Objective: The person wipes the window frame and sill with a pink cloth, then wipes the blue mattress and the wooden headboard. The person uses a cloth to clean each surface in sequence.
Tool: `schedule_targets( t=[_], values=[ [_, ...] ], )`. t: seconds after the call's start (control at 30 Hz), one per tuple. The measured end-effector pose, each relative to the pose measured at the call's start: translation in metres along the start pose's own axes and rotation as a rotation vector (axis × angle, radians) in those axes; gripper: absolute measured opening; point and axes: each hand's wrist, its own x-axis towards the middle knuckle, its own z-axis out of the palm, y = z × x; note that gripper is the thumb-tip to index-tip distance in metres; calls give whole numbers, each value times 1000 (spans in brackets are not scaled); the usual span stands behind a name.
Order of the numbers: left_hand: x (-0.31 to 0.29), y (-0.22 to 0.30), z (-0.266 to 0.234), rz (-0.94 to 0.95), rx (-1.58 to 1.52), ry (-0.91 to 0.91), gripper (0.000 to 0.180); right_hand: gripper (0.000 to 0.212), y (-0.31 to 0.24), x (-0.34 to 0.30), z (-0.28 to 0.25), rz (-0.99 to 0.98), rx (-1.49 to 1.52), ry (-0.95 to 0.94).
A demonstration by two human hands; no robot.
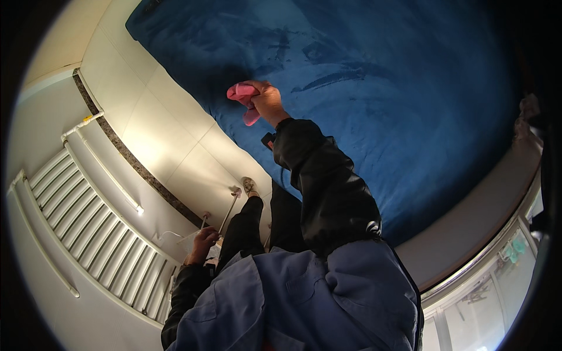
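Radiator (88, 228): white, ribbed, fixed to the wall at far left; a white pipe (82, 124) runs above it and a second down along its upper edge.
Floor (170, 134): pale tiles in a strip between wall and bed, with a dark speckled border band along the wall. The strip is open along most of its length and narrows toward the person's legs.
Left hand (202, 241): low at the person's side, just above the floor strip, fingers curled near a thin metal rod (228, 212) that stands on the tiles. Whether it grips the rod or only rests beside it cannot be told.
Foot (250, 186): one shoe on the tiles, close against the bed's near edge.
Pink cloth (244, 96): bunched, held on the blue bed cover just inside the bed's left edge, one end hanging below the fist.
Right hand (267, 100): closed around the pink cloth, arm stretched forward in a black sleeve, knuckles up.
Bed (398, 111): deep blue cover fills the middle and right of the view; surface creased with darker streaks, otherwise open around the hand on all sides.
Bed's right edge: curves down past a pale band of floor or ledge.
Window frame (497, 263): white, at lower right, beyond that band.
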Motion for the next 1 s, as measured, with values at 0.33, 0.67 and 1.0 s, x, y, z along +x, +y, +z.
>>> schedule_targets(
  t=[0.33,0.67,1.0],
  values=[
    [12,-32,-4,45,-49,-9,38,35,12,-151,-309,155,521,1259],
    [19,10,2,79,19,-63,41,36,7,-11,-172,120,-119,363],
    [18,9,-19,-4,102,4,44,36,32,-177,-393,161,467,1434]
  ],
)
